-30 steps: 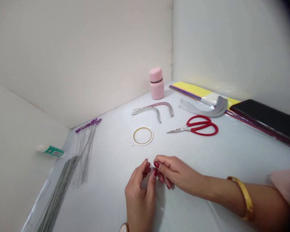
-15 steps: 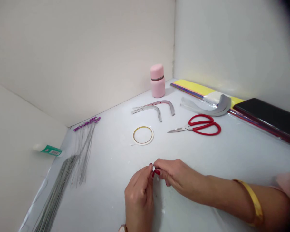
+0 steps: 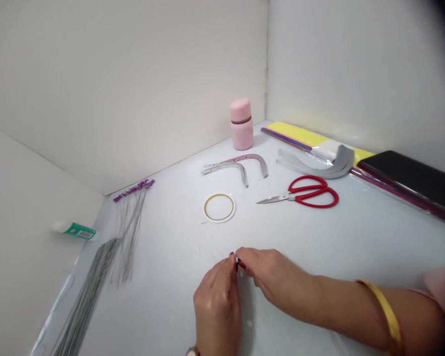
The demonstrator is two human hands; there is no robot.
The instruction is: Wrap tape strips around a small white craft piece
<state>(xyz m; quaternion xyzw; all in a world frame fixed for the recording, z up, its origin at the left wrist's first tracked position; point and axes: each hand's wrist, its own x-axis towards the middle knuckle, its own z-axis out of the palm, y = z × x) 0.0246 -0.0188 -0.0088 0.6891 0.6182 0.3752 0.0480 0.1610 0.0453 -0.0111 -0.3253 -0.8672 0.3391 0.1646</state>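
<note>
My left hand (image 3: 219, 294) and my right hand (image 3: 269, 272) meet fingertip to fingertip low in the middle of the head view. Both are closed in a pinch. A tiny pale bit shows between the fingertips, too small and too covered to name. Beyond the hands lies a thin roll of white tape (image 3: 234, 210) with its loose end sticking out to the left. Red-handled scissors (image 3: 315, 192) rest to the right of the tape, blades pointing left.
Bent clear strips (image 3: 244, 170) lie behind the tape, near a pink bottle (image 3: 242, 128). Coloured sheets (image 3: 296, 134), a curled grey strip (image 3: 330, 170) and a black phone-like slab (image 3: 411, 180) are at right. Purple-tipped wires (image 3: 133, 212), grey wires (image 3: 92, 291) and a green-white tube (image 3: 79, 231) are at left.
My hands have drawn closer together, and the left fingers, spread apart a second ago, have closed into a pinch. The view has shifted slightly. The things on the table stay where they were.
</note>
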